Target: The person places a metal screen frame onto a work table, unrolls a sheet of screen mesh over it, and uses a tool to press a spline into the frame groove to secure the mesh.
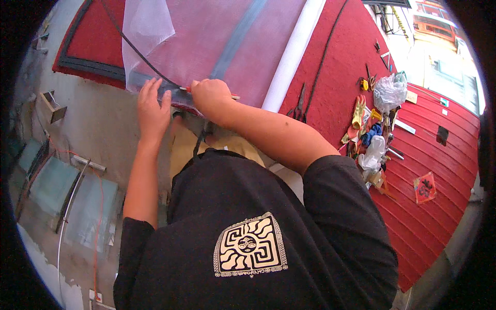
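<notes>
Red table with 2 hands at its near edge, over pale film

The red-covered table (pixel 343 62) has a matte, fabric-like top, and its near edge runs just beneath the hands. Past that edge, on the left, grey floor (pixel 103 111) drops away toward glass panes (pixel 92 212) and a thin orange cord (pixel 98 227). A wide wedge of red spreads from the white roll (pixel 292 57) to the heaped tools and gloves (pixel 358 111), with black scissors (pixel 298 106) and a second dark cord (pixel 326 51) lying in it. Beyond the heap is a ribbed red panel (pixel 429 155).

Translucent, wrinkled film (pixel 191 46) overlies a flat dark frame (pixel 85 64), whose bar shows through as a bluish band. A slim black cord (pixel 137 49) crosses the film in a slack curve down to the hands.

The right hand (pixel 212 98) has its fingers curled tight around a slender red tool (pixel 187 89), its tip beside the cord at the film's near edge. The left hand (pixel 153 106) is clamped on nothing: its fingers are extended, thumb apart, just left of the tip. Whether they touch the film, I cannot tell.
</notes>
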Demonstrator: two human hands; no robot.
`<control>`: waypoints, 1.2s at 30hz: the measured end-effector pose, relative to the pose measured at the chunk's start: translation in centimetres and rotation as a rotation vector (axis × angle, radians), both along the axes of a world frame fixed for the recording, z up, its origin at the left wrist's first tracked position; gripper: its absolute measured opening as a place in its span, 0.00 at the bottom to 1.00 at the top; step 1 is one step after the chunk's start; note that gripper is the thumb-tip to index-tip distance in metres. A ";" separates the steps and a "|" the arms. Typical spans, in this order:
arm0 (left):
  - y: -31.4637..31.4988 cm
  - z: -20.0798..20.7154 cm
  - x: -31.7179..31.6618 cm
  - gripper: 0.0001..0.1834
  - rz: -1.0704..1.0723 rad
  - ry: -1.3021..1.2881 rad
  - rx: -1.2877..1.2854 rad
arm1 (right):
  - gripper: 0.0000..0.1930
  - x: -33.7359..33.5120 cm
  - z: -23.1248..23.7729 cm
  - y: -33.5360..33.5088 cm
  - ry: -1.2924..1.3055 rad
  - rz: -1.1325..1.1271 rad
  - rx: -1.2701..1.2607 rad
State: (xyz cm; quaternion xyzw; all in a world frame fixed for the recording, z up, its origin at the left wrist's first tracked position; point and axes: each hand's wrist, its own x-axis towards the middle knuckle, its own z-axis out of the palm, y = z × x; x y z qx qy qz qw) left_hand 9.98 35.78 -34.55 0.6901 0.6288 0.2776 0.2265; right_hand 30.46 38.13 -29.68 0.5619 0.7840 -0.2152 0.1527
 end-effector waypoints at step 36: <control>2.3 18.7 19.9 0.36 -0.819 1.003 1.135 | 0.12 -0.4 0.1 0.5 0.017 0.004 -0.079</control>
